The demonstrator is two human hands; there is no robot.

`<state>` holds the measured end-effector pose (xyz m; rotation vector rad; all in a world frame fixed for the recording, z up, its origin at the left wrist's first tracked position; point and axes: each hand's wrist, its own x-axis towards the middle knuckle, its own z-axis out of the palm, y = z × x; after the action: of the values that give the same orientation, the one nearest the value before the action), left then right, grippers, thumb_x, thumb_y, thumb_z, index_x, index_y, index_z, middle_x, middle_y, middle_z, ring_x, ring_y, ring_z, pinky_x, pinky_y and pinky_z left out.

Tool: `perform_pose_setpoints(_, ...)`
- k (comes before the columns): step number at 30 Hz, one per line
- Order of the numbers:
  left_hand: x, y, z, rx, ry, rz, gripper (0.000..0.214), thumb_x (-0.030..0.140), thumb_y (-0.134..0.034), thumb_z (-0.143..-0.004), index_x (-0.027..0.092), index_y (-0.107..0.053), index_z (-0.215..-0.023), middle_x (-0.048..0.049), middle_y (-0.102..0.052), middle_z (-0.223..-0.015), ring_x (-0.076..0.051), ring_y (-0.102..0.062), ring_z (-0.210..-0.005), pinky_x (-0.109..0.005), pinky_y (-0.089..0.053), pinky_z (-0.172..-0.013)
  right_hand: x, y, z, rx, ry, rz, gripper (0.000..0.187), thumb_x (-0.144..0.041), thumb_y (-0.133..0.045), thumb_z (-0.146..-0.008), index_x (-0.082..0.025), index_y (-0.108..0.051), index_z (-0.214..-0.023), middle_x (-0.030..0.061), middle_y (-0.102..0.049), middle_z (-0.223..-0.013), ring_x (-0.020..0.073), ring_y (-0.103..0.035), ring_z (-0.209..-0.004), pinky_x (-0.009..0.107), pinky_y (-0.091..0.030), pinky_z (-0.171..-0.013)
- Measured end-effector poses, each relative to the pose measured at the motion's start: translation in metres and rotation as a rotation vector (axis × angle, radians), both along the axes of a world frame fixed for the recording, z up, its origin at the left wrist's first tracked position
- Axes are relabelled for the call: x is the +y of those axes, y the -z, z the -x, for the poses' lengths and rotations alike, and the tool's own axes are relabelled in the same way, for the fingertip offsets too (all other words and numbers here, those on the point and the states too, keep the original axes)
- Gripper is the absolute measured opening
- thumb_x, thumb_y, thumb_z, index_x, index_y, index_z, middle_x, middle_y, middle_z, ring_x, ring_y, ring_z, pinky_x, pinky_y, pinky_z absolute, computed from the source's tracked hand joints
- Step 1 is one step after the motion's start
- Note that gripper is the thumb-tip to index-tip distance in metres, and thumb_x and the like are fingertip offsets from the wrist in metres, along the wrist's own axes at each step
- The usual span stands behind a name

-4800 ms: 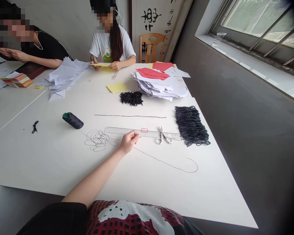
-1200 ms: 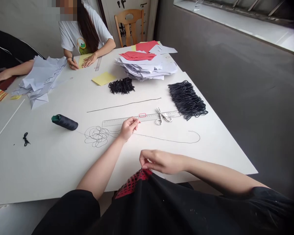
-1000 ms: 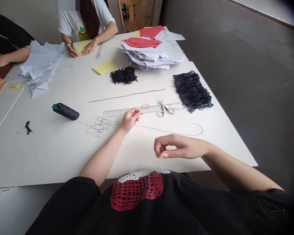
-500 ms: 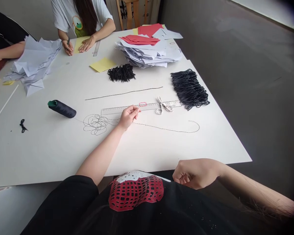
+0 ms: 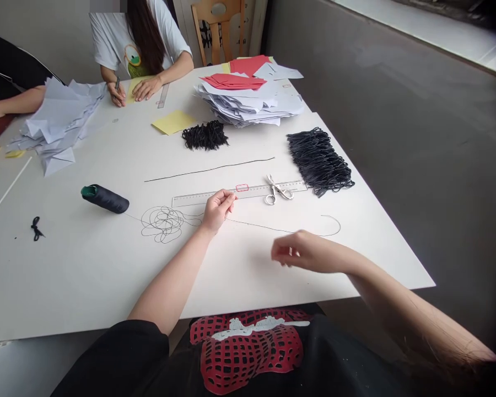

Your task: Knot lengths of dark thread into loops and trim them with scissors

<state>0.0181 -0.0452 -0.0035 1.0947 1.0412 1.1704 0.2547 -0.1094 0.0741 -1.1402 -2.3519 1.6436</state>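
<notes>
My left hand (image 5: 219, 209) is closed in a pinch over the near edge of a clear ruler (image 5: 198, 198). Between its fingertips runs a thin black thread (image 5: 264, 226), which trails right and ends in a hook-shaped curve. Behind the wrist the thread lies in a loose tangle (image 5: 163, 223) and leads back to a spool of black thread (image 5: 107, 199) on its side. My right hand (image 5: 301, 251) hovers over the table right of it, slightly blurred, fingers loosely bent and apart, nothing visible in them. Silver scissors (image 5: 278, 193) rest across the ruler.
A cut black cord (image 5: 210, 168) lies behind the ruler. Beyond are a bundle of looped black cords (image 5: 320, 160), a smaller black bundle (image 5: 205, 135), yellow paper (image 5: 173, 122) and stacked papers (image 5: 248, 105). A knotted black cord (image 5: 36, 229) is left. Two people sit across.
My right hand has risen from my lap at the table edge and moved forward and left over the tabletop. My left hand keeps its pinch. The view has tilted slightly upward.
</notes>
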Motion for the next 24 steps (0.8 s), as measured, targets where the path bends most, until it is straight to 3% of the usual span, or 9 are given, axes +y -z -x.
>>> perform_pose_setpoints(3,-0.001,-0.001,0.001,-0.037,-0.068,0.001,0.030,0.045,-0.068,-0.076,0.016,-0.059,-0.077,0.0044,-0.046,-0.055,-0.005,-0.028,-0.041,-0.020,-0.016,-0.037,0.035,0.023,0.056,0.347,0.586,0.005,0.006,-0.023,-0.056,-0.079,-0.018,-0.055,-0.079,-0.0003,-0.058,-0.069,0.0120,-0.055,-0.059,0.025,-0.042,-0.057)
perform_pose_setpoints(5,-0.002,-0.002,0.002,-0.054,-0.121,-0.005,0.030,0.045,-0.069,-0.077,0.016,-0.059,-0.076,0.0044,-0.045,-0.056,-0.005,-0.032,-0.043,-0.019,-0.020,-0.038,0.052,0.038,0.091,0.627,0.906,0.208,0.014,-0.026,-0.062,-0.074,-0.018,-0.051,-0.079,-0.0014,-0.055,-0.071,0.0101,-0.051,-0.057,0.025,-0.042,-0.057)
perform_pose_setpoints(7,-0.002,-0.002,0.002,-0.077,-0.157,-0.009,0.032,0.045,-0.069,-0.076,0.017,-0.057,-0.074,0.0042,-0.045,-0.056,-0.006,-0.038,-0.046,-0.018,-0.026,-0.039,0.061,0.051,0.117,0.709,0.960,0.275,0.021,-0.034,-0.061,-0.075,-0.019,-0.048,-0.081,-0.0021,-0.054,-0.072,0.0095,-0.050,-0.056,0.026,-0.043,-0.057)
perform_pose_setpoints(10,0.000,-0.001,0.002,-0.125,-0.179,-0.017,0.033,0.045,-0.069,-0.078,0.017,-0.053,-0.072,0.0051,-0.045,-0.055,-0.007,-0.045,-0.047,-0.019,-0.034,-0.044,0.063,0.063,0.134,0.778,0.941,0.282,0.028,-0.045,-0.060,-0.078,-0.020,-0.048,-0.081,-0.0028,-0.051,-0.068,0.0106,-0.049,-0.058,0.026,-0.045,-0.060)
perform_pose_setpoints(16,0.003,0.002,0.001,-0.163,-0.143,-0.032,0.027,0.041,-0.063,-0.083,0.018,-0.053,-0.075,0.0056,-0.048,-0.056,-0.008,-0.048,-0.045,-0.023,-0.041,-0.050,0.062,0.071,0.128,0.813,0.804,0.246,0.035,-0.051,-0.065,-0.079,-0.018,-0.052,-0.082,-0.0025,-0.051,-0.064,0.0115,-0.048,-0.059,0.026,-0.043,-0.060)
perform_pose_setpoints(24,0.003,0.000,0.004,-0.005,-0.147,0.007,0.028,0.043,-0.063,-0.082,0.018,-0.056,-0.072,0.0026,-0.049,-0.062,-0.010,-0.047,-0.053,-0.023,-0.037,-0.049,0.066,0.073,0.126,0.717,0.836,0.105,0.035,-0.050,-0.059,-0.085,-0.018,-0.051,-0.075,-0.0017,-0.050,-0.062,0.0100,-0.040,-0.050,0.025,-0.034,-0.049)
